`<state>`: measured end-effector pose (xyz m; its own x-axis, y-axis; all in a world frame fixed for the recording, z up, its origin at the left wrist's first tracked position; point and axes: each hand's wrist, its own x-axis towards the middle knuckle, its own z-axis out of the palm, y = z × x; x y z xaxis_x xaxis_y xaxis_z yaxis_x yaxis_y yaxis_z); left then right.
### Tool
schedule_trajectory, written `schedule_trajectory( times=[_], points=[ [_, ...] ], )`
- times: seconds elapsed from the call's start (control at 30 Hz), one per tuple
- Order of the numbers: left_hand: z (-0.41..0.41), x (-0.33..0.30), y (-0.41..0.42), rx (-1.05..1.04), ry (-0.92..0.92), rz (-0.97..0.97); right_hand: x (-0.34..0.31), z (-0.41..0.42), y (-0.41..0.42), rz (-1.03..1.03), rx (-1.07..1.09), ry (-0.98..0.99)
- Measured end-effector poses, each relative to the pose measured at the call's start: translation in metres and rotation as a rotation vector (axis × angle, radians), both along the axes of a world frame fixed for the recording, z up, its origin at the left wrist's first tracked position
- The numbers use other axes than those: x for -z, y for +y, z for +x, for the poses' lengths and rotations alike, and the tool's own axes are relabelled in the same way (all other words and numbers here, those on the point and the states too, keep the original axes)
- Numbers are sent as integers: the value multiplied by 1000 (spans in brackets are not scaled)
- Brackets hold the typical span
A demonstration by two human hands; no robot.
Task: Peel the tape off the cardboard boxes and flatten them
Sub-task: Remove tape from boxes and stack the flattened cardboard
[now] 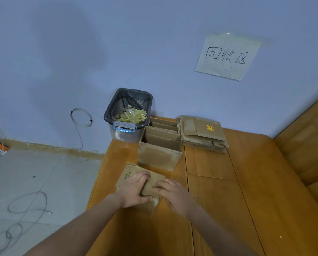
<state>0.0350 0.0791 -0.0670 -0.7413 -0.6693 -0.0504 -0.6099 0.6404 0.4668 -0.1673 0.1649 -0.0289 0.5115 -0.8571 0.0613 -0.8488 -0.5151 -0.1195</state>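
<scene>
Lying flat, box (pixel 136 179) under hands (pixel 154 191)

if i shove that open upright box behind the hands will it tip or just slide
The upright box looks empty and thin-walled, so probably light and likely to slide on the smooth wooden table. Pushed near its open top it may tip or buckle.
</scene>
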Motion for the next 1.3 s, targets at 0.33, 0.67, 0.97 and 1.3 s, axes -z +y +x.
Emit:
schedule_trajectory(
  times=[0.33,0.67,0.97,1.3],
  points=[
    [0,-8,-1,1,-54,20,2,-8,4,-217,59,-91],
    [-12,-50,-2,24,-100,-178,-28,9,-2,-387,118,-293],
    [-37,-59,11,30,228,225,-10,-3,2,-335,212,-417],
    [-21,-41,15,-13,318,356,5,24,5,-6,540,-894]
  ],
)
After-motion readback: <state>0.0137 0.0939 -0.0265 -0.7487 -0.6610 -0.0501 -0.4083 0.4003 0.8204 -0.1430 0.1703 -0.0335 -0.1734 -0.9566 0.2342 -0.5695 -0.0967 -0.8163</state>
